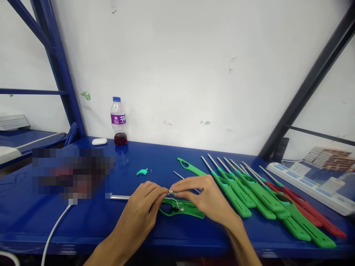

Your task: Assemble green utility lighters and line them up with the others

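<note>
My left hand (144, 207) and my right hand (205, 195) meet fingertip to fingertip over the table. Both pinch a small, pale, partly see-through part (171, 191), mostly covered by the fingers. Right below lies an open green lighter housing (191, 210) with a thin white wire (176, 202) inside. Its metal tube (119, 197) sticks out to the left, past my left hand. Beyond the hands, a thin metal rod (179, 175) is partly hidden by my right hand. A turquoise trigger (142, 172) and a tiny pin (151, 170) lie farther back.
Several green long-nosed lighters (252, 192) and some red ones (313, 207) lie at right, before a white power strip (307, 188). Another green housing piece (194, 169) lies behind my right hand. A bottle (119, 123), a white case (99, 141) and a white cable (54, 231) are at left.
</note>
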Tool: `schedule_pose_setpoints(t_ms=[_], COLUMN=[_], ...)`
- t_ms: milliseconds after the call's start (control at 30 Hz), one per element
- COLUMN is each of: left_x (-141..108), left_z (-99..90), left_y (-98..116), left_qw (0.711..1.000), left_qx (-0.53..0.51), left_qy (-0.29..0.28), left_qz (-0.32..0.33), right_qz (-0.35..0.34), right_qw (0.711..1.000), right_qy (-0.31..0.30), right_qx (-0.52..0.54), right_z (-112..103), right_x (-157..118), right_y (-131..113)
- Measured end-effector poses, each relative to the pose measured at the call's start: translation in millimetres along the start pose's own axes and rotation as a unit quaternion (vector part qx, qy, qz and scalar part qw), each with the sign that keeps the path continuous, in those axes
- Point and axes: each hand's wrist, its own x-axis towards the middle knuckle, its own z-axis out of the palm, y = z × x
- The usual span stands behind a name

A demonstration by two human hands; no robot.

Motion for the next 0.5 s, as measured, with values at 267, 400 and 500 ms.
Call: schedule_pose_setpoints(t_ms=[267,400,500], left_x=[0.2,0.3,1.5], left_z=[-4.1,-4.6,-5.0], left_y=[-0.7,0.3,2.0], left_qw=[0.999,0.998,0.999], left_qx=[-0.003,-0.004,-0.008], left_qy=[0.007,0.014,0.012], left_qz=[-0.053,-0.056,-0.049], right_qz=[0.018,0.008,0.013], right_qw=[0.999,0.999,1.000], right_qy=[0.012,0.010,0.006], right_qx=[-0.045,-0.031,-0.021], right_z=[-2.6,-3.1,-3.7], right_x=[1.1,1.2,0.6], right_y=[-5.7,-2.7,0.8])
